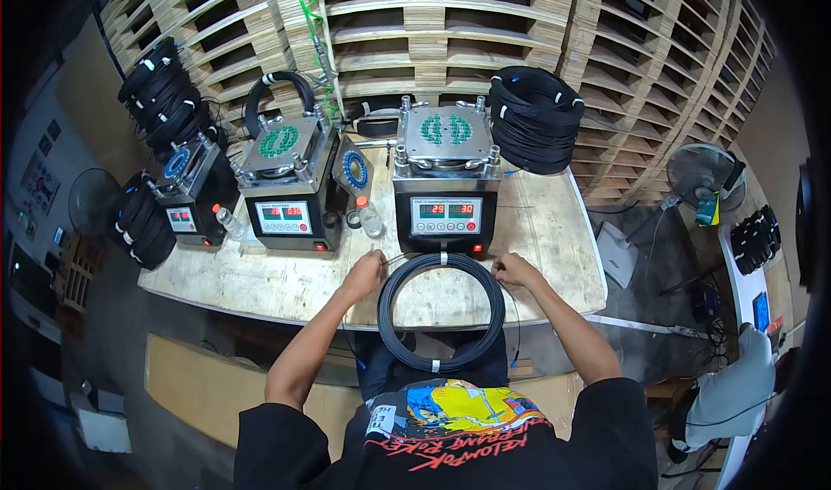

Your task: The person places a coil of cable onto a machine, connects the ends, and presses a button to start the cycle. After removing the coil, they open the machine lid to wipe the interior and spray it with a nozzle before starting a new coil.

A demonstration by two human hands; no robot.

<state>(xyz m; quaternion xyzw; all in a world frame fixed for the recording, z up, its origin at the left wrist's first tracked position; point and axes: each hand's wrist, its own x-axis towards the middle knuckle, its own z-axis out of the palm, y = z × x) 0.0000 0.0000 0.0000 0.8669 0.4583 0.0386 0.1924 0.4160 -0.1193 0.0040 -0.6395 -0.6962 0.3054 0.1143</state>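
Note:
A coil of black cable [388, 317], bound with white bands, lies partly on the table and partly over my lap. On its left, my left hand [367, 274] is closed on a thin black cable that runs toward the coil. My right hand [517, 270] is pinched at the coil's right side, on a thin cable whose loose end hangs below the table edge. Just behind the coil stands a black polishing machine [446, 217] with a lit red display and a steel top plate holding green pieces. The exact fingertip contact is small and partly hidden.
Two similar machines [284, 217] [183, 217] stand to the left on the wooden table [541, 222]. Clear bottles [370, 222] with orange caps stand between machines. Stacked black cable coils [537, 126] rise at the back right. Wooden pallets [485, 14] line the back. A person [731, 386] is at the far right.

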